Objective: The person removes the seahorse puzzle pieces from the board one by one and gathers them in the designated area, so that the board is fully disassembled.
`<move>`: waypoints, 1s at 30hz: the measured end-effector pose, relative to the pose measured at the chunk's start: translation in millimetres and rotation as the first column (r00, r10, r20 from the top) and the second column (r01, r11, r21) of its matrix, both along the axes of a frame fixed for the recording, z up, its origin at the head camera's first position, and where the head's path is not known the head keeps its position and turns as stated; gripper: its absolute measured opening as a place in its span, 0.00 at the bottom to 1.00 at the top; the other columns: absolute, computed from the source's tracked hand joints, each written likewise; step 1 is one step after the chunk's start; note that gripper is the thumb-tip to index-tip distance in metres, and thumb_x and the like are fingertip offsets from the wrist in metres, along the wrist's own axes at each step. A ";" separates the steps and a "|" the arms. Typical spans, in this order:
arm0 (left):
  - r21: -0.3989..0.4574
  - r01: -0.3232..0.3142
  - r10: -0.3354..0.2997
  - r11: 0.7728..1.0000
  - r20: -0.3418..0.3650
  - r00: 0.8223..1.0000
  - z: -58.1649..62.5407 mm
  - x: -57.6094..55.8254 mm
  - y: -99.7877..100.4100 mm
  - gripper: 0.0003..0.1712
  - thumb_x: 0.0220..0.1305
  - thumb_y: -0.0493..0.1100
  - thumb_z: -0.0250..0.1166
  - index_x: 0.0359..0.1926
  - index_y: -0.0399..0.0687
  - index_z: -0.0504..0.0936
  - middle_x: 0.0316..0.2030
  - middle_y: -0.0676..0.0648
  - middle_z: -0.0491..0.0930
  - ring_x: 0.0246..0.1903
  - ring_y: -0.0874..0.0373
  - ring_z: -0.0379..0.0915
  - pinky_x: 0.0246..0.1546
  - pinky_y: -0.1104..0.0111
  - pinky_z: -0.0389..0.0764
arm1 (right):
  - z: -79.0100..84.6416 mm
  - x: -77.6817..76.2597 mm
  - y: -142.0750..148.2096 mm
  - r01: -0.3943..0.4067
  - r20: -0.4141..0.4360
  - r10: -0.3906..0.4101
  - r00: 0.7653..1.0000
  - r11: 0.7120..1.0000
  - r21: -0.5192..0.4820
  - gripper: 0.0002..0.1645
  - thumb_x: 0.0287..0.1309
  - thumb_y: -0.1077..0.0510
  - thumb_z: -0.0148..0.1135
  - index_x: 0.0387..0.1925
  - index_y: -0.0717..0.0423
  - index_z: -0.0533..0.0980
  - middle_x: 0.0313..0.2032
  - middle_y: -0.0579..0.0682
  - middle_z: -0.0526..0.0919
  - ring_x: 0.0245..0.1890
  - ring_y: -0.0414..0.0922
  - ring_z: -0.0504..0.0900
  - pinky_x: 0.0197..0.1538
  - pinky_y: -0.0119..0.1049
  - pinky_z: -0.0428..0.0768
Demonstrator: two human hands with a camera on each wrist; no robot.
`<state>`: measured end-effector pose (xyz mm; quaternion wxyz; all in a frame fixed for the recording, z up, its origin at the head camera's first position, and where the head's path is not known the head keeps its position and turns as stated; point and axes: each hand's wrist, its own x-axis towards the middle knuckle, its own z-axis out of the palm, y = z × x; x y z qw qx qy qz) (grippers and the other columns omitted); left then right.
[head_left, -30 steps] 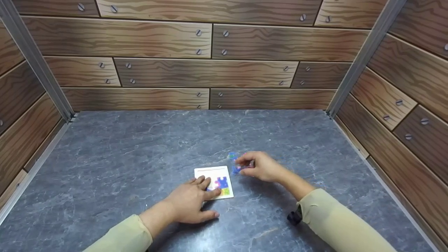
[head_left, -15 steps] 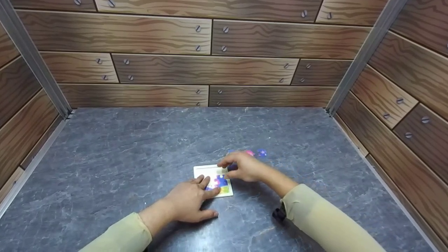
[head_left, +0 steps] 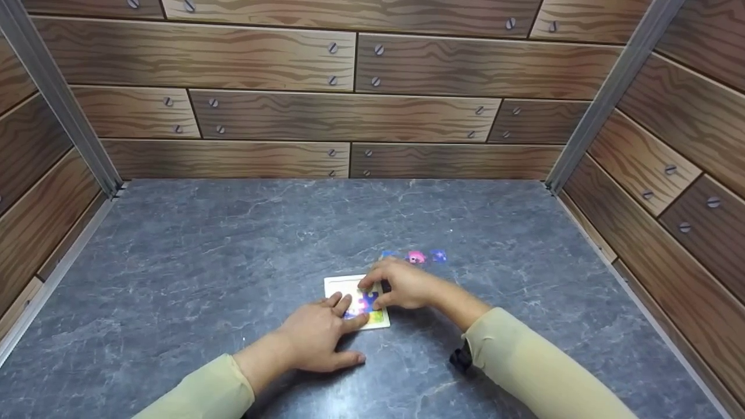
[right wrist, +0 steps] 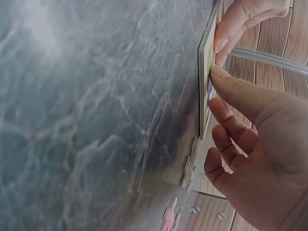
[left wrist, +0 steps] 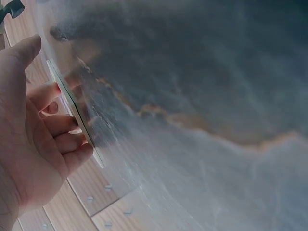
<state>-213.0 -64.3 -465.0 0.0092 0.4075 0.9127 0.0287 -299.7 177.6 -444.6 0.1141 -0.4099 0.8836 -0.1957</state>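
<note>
A small white puzzle board (head_left: 343,283) lies flat on the table with colored pieces fitted in its lower and right part. My left hand (head_left: 314,336) rests its outstretched fingers over the board's lower left; in the left wrist view several fingertips touch it. At the board's right side, my right hand (head_left: 406,285) pinches a puzzle piece (right wrist: 210,87) between thumb and index finger, against the board's face. Its other fingers are loosely curled, and the hand hides most of that piece. Beyond it lie a pink puzzle piece (head_left: 415,256), a purple piece (head_left: 438,256) and a partly covered blue piece (head_left: 388,254).
The dark marbled table (head_left: 233,244) is bounded by a wood-patterned back wall (head_left: 279,116) and side walls, with grey metal posts (head_left: 605,99) at the corners. A black wrist device (head_left: 461,358) hangs at the right sleeve.
My right hand has come left from the loose pieces to the board, and the pink and purple pieces are now uncovered. My left hand stays on the board.
</note>
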 end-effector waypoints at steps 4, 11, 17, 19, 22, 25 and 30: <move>-0.001 -0.003 0.003 1.000 0.013 1.000 0.6 0.0 -0.5 0.43 0.72 0.75 0.56 0.77 0.58 0.74 0.71 0.28 0.71 0.71 0.33 0.69 0.71 0.51 0.71 | 1.3 -0.9 -1.5 -0.024 -0.011 0.024 1.000 1.000 0.015 0.24 0.59 0.56 0.78 0.58 0.55 0.86 0.57 0.53 0.85 0.62 0.55 0.78 0.71 0.55 0.70; -0.004 -0.008 0.008 1.000 0.033 0.999 2.5 0.0 -0.2 0.43 0.72 0.75 0.55 0.78 0.58 0.73 0.72 0.28 0.69 0.71 0.33 0.68 0.71 0.50 0.71 | 2.0 -3.1 -1.6 -0.040 -0.017 0.041 0.999 0.999 0.022 0.24 0.59 0.57 0.78 0.56 0.55 0.86 0.57 0.53 0.85 0.62 0.55 0.78 0.71 0.55 0.70; -0.003 -0.016 0.017 1.000 0.054 0.998 3.5 0.0 -0.7 0.43 0.72 0.75 0.55 0.78 0.59 0.72 0.73 0.29 0.68 0.72 0.33 0.67 0.71 0.49 0.72 | 3.0 -2.7 -2.3 -0.052 -0.019 0.052 0.998 0.999 0.007 0.22 0.59 0.57 0.78 0.55 0.55 0.86 0.56 0.52 0.85 0.62 0.55 0.78 0.71 0.55 0.70; 0.004 -0.014 0.014 1.000 0.049 0.999 3.0 0.2 -0.9 0.43 0.72 0.75 0.56 0.78 0.58 0.73 0.72 0.28 0.69 0.72 0.33 0.67 0.71 0.49 0.72 | 2.7 -2.5 -2.4 -0.059 -0.023 0.059 0.998 0.998 -0.002 0.22 0.58 0.58 0.78 0.55 0.55 0.87 0.55 0.53 0.85 0.62 0.55 0.78 0.71 0.55 0.70; 0.011 -0.009 0.008 1.000 0.036 0.999 1.5 -0.2 -0.5 0.43 0.72 0.75 0.56 0.77 0.58 0.74 0.72 0.28 0.70 0.71 0.33 0.68 0.71 0.50 0.72 | 1.6 -2.3 -2.3 -0.069 -0.035 0.069 0.997 0.997 -0.017 0.22 0.57 0.58 0.78 0.53 0.56 0.87 0.54 0.53 0.86 0.61 0.55 0.79 0.70 0.54 0.71; 0.012 -0.007 0.007 1.000 0.032 0.999 0.5 0.1 -0.3 0.43 0.72 0.75 0.56 0.77 0.58 0.74 0.71 0.28 0.70 0.71 0.33 0.68 0.70 0.50 0.72 | 0.0 -2.0 -1.8 -0.077 -0.052 0.076 0.996 0.997 -0.021 0.21 0.56 0.58 0.79 0.53 0.56 0.87 0.53 0.53 0.86 0.61 0.56 0.79 0.70 0.54 0.71; 0.008 -0.010 0.010 1.000 0.042 0.999 -0.2 1.3 -0.2 0.43 0.72 0.76 0.55 0.77 0.58 0.74 0.72 0.29 0.69 0.72 0.33 0.67 0.70 0.49 0.72 | -2.1 -1.1 -1.1 -0.079 -0.054 0.077 0.996 0.997 -0.019 0.21 0.56 0.58 0.78 0.52 0.56 0.87 0.53 0.54 0.86 0.61 0.56 0.80 0.71 0.55 0.70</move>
